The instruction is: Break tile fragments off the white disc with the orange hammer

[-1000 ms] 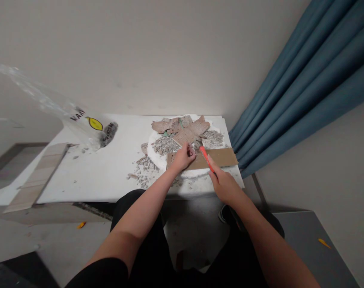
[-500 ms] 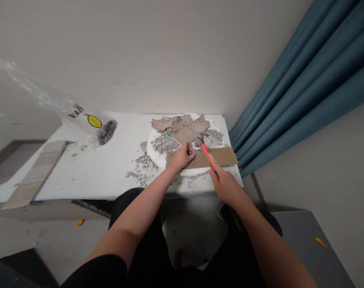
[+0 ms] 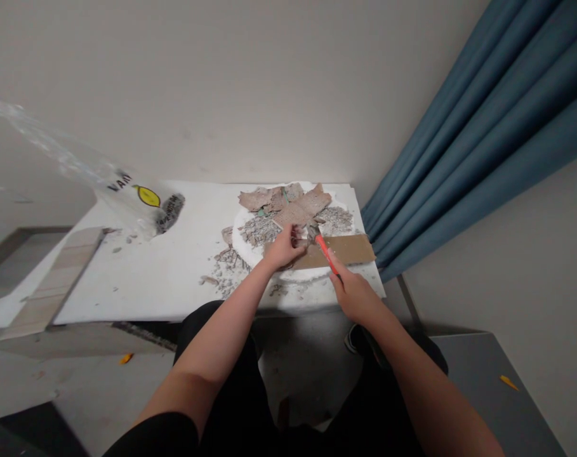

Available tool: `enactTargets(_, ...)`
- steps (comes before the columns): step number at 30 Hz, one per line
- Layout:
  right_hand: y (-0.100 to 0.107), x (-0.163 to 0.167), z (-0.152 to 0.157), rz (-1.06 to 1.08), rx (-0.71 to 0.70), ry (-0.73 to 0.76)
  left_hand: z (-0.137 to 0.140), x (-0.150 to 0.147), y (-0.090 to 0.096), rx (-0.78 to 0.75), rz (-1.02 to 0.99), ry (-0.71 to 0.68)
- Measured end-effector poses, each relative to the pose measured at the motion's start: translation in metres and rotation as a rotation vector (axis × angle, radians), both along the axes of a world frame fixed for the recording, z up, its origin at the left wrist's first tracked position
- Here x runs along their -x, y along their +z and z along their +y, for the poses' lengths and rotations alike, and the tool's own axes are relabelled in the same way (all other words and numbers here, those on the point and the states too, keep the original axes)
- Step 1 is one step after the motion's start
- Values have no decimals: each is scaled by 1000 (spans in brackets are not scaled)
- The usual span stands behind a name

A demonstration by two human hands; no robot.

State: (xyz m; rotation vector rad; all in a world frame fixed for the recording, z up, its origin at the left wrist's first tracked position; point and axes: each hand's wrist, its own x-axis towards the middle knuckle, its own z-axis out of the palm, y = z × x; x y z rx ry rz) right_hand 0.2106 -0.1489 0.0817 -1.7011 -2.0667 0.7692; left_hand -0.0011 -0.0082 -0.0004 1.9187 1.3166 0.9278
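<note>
Head view, right hand (image 3: 355,293) closed on red-handled tool (image 3: 327,252); left hand (image 3: 282,249) at its 10 o'clock, pinching tile fragment (image 3: 298,239) on brown strip (image 3: 348,249)

Soft, even indoor light from overhead falls on a pale wall and white table (image 3: 174,266), with a dim shadow beneath the table's front edge, slight motion blur throughout, and wide-angle bending of the blue curtain (image 3: 483,127) at the edges.
</note>
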Motion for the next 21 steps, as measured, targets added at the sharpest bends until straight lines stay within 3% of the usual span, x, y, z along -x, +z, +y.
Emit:
enactTargets(5,7,1,-3,-3,-59,-14,4,11,1,29,-22,9)
enactTargets(11,1,8,1,-144,64,-14,4,10,0,31,41,42)
enactTargets(17,3,6,0,-132,12,-22,4,9,1,32,82,49)
enactTargets(21,-1,10,2,-228,80,-15,4,10,0,34,54,33)
